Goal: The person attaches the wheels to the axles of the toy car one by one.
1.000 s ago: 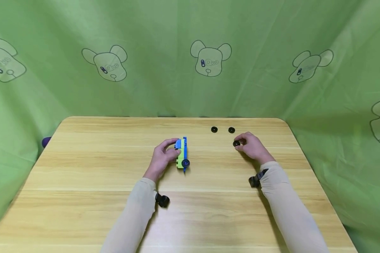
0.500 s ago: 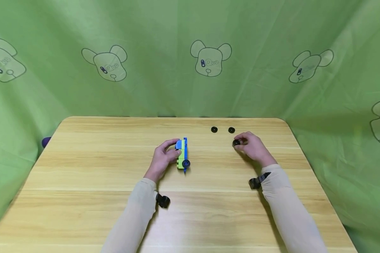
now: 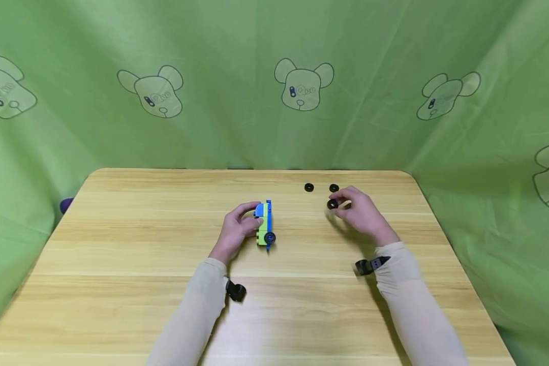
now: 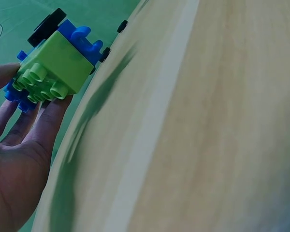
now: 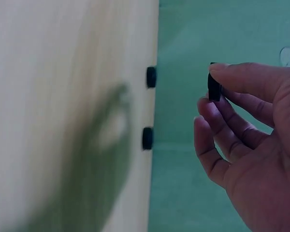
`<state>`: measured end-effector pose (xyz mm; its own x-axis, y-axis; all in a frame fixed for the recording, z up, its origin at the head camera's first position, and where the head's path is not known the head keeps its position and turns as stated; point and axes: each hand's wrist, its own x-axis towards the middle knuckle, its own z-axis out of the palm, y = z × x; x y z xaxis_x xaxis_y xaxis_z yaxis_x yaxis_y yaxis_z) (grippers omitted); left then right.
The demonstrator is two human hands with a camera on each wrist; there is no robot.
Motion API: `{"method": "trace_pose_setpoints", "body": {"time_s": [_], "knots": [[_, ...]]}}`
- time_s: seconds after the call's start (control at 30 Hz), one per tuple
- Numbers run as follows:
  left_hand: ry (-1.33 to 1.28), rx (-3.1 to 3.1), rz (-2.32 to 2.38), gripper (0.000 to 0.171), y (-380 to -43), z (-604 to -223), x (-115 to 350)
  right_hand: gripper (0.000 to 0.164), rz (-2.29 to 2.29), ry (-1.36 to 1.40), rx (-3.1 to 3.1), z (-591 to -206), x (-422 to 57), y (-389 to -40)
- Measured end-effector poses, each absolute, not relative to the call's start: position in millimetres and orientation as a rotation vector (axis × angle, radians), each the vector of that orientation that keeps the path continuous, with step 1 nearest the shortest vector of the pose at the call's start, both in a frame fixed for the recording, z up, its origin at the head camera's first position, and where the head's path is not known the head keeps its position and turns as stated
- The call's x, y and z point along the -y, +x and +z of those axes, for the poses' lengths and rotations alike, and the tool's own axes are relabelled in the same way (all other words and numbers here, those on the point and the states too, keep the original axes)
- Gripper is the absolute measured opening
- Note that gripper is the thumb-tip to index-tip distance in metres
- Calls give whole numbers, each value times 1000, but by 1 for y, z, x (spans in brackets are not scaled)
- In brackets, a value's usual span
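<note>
My left hand (image 3: pixel 235 230) grips a toy car of green and blue building blocks (image 3: pixel 263 223), thumb on one side and fingers on the other. The car is turned on its side, and a black wheel (image 3: pixel 269 238) sits on its near end. In the left wrist view the green block (image 4: pixel 63 63) shows its round studs toward the camera. My right hand (image 3: pixel 360 212) pinches a loose black tyre (image 3: pixel 332 204) between thumb and fingers. The right wrist view shows this tyre (image 5: pixel 214 86) edge-on and raised off the table.
Two more black tyres, a left one (image 3: pixel 309 187) and a right one (image 3: pixel 334 188), lie flat near the far edge of the wooden table (image 3: pixel 164 305). A green curtain (image 3: pixel 238 132) with printed bear heads hangs behind and at both sides.
My right hand has lifted the tyre from the table and carried it a little left. My left hand and the car have shifted very slightly right.
</note>
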<state>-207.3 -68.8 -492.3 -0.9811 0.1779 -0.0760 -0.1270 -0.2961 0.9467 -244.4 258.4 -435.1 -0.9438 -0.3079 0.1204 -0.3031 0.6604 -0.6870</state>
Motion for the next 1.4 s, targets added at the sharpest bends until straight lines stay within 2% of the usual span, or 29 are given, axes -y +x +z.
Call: {"method": "trace_pose_setpoints", "body": {"time_s": [0.4, 1.4], "knots": [[71, -1755, 2377, 46, -208, -492, 69, 34, -1130, -689, -2879, -416, -228, -230], [64, -1749, 2368, 45, -207, -488, 66, 33, -1157, -890, -2816, -414, -154, -217]]}}
